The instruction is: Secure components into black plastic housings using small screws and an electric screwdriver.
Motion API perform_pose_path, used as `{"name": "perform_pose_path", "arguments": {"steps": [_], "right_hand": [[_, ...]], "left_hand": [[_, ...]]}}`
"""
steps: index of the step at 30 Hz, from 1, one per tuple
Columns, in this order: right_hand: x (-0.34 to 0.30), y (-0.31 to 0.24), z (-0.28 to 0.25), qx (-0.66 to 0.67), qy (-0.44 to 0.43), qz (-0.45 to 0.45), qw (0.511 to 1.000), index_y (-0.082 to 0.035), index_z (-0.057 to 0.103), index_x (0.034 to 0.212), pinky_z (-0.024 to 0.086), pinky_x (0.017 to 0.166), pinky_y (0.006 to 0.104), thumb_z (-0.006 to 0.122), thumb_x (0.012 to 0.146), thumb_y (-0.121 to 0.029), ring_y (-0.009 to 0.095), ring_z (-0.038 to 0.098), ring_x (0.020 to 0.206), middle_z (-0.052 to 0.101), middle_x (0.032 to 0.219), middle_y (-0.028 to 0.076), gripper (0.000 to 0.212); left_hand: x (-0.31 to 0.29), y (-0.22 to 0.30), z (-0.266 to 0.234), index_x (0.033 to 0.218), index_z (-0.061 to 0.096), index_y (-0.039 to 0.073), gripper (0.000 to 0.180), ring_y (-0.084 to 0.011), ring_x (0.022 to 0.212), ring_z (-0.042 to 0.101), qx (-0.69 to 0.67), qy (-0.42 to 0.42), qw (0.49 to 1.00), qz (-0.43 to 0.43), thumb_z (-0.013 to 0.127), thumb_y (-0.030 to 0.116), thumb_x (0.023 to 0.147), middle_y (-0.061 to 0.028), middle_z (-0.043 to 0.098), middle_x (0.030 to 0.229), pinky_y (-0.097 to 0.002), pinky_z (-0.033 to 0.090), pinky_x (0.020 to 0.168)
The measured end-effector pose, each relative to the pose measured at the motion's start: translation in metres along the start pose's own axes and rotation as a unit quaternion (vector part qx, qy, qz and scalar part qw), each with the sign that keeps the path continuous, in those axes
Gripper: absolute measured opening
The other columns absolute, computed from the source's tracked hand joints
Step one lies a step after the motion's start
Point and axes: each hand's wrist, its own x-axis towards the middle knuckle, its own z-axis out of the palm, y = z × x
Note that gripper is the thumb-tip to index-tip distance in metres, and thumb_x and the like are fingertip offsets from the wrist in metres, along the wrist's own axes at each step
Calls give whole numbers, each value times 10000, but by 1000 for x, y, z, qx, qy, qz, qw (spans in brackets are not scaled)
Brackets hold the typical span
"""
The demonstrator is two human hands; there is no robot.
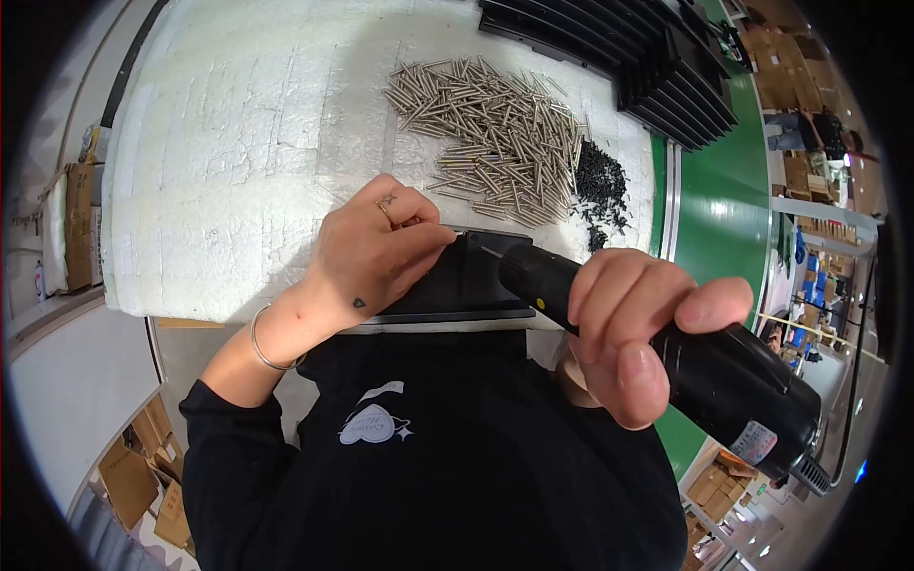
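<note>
My right hand [633, 328] is wrapped round a black electric screwdriver [733, 390], whose thin bit points left toward my left fingertips. A cord leaves its back end. My left hand [386, 243] is closed in a pinch over a flat black part [447, 285] at the near edge of the white work surface. A small silver metal piece [460, 234] shows at the left fingertips; the rest is hidden by the fingers. Beyond the hands lies a heap of silver metal pins [505, 124]. Small black screws [600, 176] are piled against its right side.
Several black finned parts [666, 76] stand at the far right of the white padded surface [219, 171]. A green table [709, 190] continues to the right. Cardboard boxes [81, 228] sit at the left, and another person [819, 133] is in the right background.
</note>
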Motion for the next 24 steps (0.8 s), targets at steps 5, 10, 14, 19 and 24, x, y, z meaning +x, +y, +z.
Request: {"name": "perform_pose_path", "arguments": {"steps": [5, 10, 14, 19, 24], "right_hand": [[-2, 13, 1, 12, 18, -9, 1000, -39, 399, 1067, 469, 594, 351, 613, 787, 108, 184, 536, 592, 548, 707, 83, 382], [0, 18, -3, 17, -5, -14, 1000, -25, 398, 1082, 485, 607, 356, 604, 778, 128, 187, 549, 603, 553, 714, 87, 398], [1, 23, -4, 15, -11, -15, 1000, -23, 397, 1087, 491, 606, 352, 600, 769, 130, 190, 559, 609, 557, 721, 91, 407], [3, 29, 1, 22, 4, -12, 1000, -25, 400, 1067, 489, 598, 347, 608, 763, 125, 189, 561, 607, 560, 728, 95, 398], [13, 34, 7, 19, -31, 1, 999, -31, 398, 1027, 467, 574, 298, 613, 740, 139, 180, 556, 588, 557, 716, 98, 397]], "left_hand": [[-3, -1, 3, 826, 677, 82, 191, -220, 753, 560, 10, -7, 1000, -17, 747, 24, 658, 0, 611, 803, -310, 485, 606], [-4, -1, 6, 813, 667, 79, 185, -222, 748, 560, 2, 1, 1000, -31, 732, 18, 651, -4, 607, 802, -317, 485, 611], [-5, -1, 6, 812, 664, 76, 186, -223, 750, 562, -4, 3, 999, -36, 731, 16, 649, -6, 607, 802, -320, 484, 606], [-5, -3, 8, 814, 666, 75, 182, -224, 758, 569, -4, 8, 1000, -29, 731, 21, 653, -9, 610, 807, -324, 488, 601], [-6, -4, 7, 813, 667, 75, 162, -223, 767, 576, -10, 1, 1000, -27, 724, 33, 668, -7, 607, 810, -323, 494, 604]]}}
